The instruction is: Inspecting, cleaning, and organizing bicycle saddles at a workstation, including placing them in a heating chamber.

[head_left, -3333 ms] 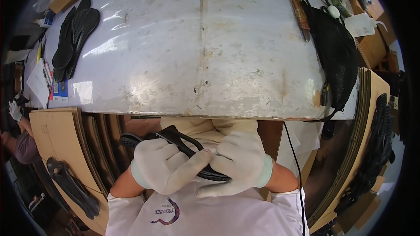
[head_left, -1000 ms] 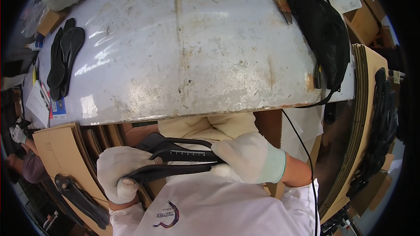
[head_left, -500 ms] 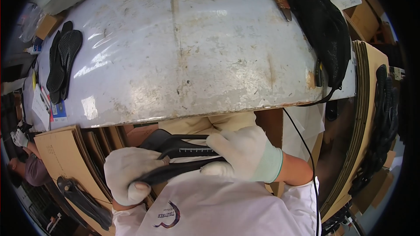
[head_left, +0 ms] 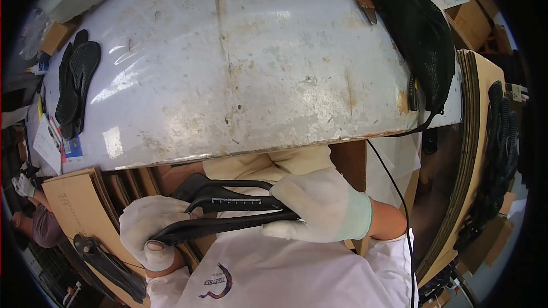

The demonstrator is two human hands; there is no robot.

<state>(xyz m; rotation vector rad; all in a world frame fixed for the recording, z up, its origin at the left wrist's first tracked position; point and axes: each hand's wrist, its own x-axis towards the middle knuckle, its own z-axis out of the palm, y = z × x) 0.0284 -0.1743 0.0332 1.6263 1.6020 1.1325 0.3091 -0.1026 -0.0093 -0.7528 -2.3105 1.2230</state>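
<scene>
Across my lap I hold a black bicycle saddle point(head_left: 228, 223), apparently underside up, with long bars and a white measuring scale on one of them. My left hand point(head_left: 149, 225), in a white glove with the thumb tip bare, is closed round its left end. My right hand point(head_left: 319, 202), in a white glove with a pale green cuff, grips the right end where the bars come together. The fingertips of the right hand are partly hidden behind the bars.
Ahead is a stained white worktable point(head_left: 274, 68). Black sole-shaped pads point(head_left: 85, 68) lie on its left, a black mesh bag point(head_left: 414, 34) on its right. Cardboard stacks point(head_left: 68, 199) flank me; one bears a black saddle-like part point(head_left: 108, 265). A cable point(head_left: 394, 188) hangs by my right arm.
The saddle has tilted and shifted slightly left, so its bars and scale show more plainly. My left hand has moved a little left and down; both hands keep their grip.
</scene>
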